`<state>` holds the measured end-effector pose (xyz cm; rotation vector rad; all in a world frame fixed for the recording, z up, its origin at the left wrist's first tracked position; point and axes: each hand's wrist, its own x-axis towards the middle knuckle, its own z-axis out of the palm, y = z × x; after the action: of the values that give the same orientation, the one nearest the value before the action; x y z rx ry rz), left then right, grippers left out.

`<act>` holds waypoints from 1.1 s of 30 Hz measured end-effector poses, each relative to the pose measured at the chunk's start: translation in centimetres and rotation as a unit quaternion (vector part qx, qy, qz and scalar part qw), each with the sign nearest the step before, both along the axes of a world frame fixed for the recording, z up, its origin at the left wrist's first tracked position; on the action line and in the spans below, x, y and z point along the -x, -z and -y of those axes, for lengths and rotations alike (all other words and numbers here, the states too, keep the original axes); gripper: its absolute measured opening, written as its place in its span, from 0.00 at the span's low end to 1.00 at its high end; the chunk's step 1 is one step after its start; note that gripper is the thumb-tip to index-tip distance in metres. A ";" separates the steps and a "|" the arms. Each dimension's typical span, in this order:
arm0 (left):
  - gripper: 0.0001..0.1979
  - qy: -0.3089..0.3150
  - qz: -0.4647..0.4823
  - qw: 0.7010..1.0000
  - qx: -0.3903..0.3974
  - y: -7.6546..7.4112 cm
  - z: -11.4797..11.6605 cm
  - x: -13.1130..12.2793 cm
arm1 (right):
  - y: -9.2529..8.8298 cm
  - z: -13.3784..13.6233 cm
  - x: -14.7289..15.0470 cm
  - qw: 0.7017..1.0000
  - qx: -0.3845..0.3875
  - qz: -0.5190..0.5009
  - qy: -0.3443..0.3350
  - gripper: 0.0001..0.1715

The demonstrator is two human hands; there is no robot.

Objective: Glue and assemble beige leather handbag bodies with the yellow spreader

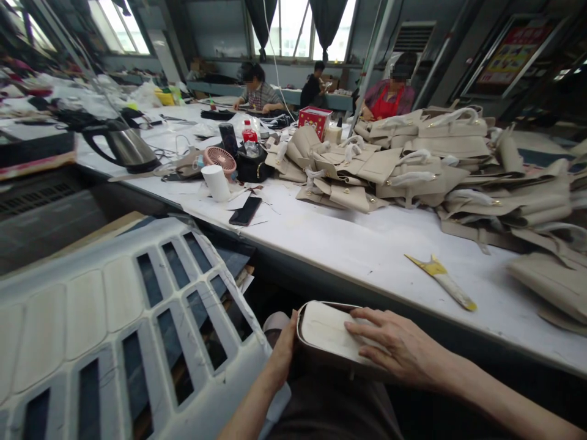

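Observation:
Over my lap is a boxy, round-cornered bag piece (316,351) with a thin raised rim. A smooth cream panel (325,324) lies within that rim. My left hand (285,349) grips the left end of the bag piece, its thumb up along the side; the other fingers are mostly hidden. Across the panel's right part rests my right hand (394,342), fingers stretched and slightly spread, fingertips touching the surface. The underside of the bag piece cannot be seen.
A slotted pale plastic rack (151,318), with several cream panels (82,311) in its slots, stands at left. The white table (321,244) bears a yellow-handled tool (443,281), a phone (246,211), a kettle (121,146) and heaped beige bag parts (367,165). People sit beyond.

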<state>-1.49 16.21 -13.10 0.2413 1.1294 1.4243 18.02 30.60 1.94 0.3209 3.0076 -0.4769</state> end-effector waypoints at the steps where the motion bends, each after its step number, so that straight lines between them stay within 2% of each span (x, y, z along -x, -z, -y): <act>1: 0.32 0.003 0.031 0.999 -0.029 0.0 0.0 0.0 | 0.1 0.2 0.4 1.000 0.001 0.007 -0.004 0.15; 3: 0.33 0.004 0.091 0.993 -0.069 -0.1 0.1 -0.1 | 0.4 0.7 1.3 1.000 0.001 0.018 0.003 0.13; 5: 0.32 -0.001 0.122 0.990 -0.075 0.0 0.2 -0.2 | 0.9 1.3 2.4 0.999 -0.013 0.021 0.026 0.13; 8: 0.31 -0.014 0.131 0.989 -0.068 0.2 0.4 -0.2 | 1.9 2.0 3.6 0.998 -0.047 0.019 0.046 0.15; 12: 0.31 -0.022 0.135 0.989 -0.064 0.5 0.3 -0.2 | 2.7 2.4 4.2 0.997 -0.053 -0.017 0.050 0.15; 17: 0.32 -0.040 0.131 0.989 -0.061 0.3 0.0 -0.3 | 2.6 2.2 4.4 0.998 -0.039 -0.021 0.045 0.13; 24: 0.31 -0.051 0.118 0.991 -0.026 -0.4 0.2 -0.2 | 2.1 1.4 4.4 0.996 0.032 -0.071 0.049 0.11; 29: 0.32 -0.055 0.099 0.994 0.009 -1.1 0.0 -0.2 | 2.4 0.4 5.2 0.999 0.008 -0.030 0.015 0.11; 33: 0.33 -0.059 0.106 0.992 0.022 -1.0 0.0 -0.2 | 2.7 0.3 5.6 0.999 -0.026 -0.019 0.003 0.13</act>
<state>-1.26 16.20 -12.11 -0.0093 1.0122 1.4880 12.43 30.33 -0.77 0.3279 3.0612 -0.4099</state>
